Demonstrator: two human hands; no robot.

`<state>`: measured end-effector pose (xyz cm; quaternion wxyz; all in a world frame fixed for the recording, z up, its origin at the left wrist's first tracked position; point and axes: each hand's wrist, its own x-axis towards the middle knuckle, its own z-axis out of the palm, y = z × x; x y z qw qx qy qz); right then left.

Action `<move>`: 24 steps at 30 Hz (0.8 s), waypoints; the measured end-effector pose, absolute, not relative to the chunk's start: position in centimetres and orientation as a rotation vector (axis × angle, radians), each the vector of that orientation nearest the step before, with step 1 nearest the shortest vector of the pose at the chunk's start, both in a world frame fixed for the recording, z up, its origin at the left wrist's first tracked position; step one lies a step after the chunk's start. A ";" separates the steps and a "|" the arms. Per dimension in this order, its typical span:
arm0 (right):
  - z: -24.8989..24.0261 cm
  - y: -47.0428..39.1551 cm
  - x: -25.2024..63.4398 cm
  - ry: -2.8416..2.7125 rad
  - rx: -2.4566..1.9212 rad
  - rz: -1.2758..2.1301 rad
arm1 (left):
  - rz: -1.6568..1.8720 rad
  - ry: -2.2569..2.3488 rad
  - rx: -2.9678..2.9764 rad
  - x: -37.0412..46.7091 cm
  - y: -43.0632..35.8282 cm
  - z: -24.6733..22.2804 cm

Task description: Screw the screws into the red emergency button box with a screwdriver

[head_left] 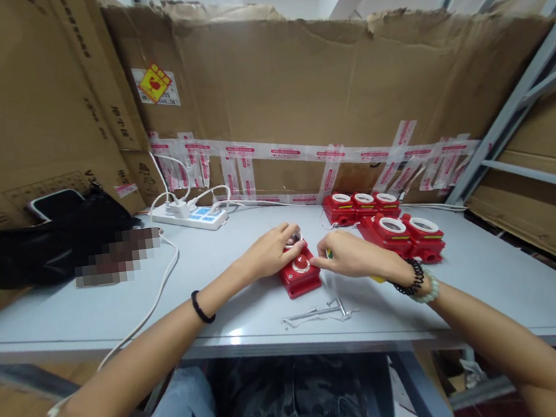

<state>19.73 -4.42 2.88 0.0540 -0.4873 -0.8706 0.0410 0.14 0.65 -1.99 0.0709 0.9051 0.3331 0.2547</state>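
A red push-button box [299, 274] with a red button on a silver collar lies on the grey table [491, 278] in front of me. My left hand [270, 251] rests on its far left side, fingers curled over the top edge. My right hand [348, 255] touches the box's right side and grips a small tool with a yellow-green handle, mostly hidden by the fingers. Just right of my hands stand several red boxes with open white-ringed holes [401, 231].
A small plastic bag of long screws [320, 312] lies near the table's front edge. A white power strip [188, 215] with cables sits at the back left, beside a black bag [46, 245]. Taped cardboard walls enclose the back; a metal rack frame [521, 94] stands right.
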 end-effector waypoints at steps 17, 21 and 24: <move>4.3 -7.4 19.2 -2.760 -1.427 0.312 | 0.759 1.003 2.741 0.2 0.8 -2.0; 2.5 -8.1 19.5 -2.820 -1.414 0.314 | 0.755 1.011 2.729 0.2 0.7 -2.0; 1.8 -8.1 19.6 -2.805 -1.434 0.292 | 0.752 1.012 2.725 0.1 0.6 -1.9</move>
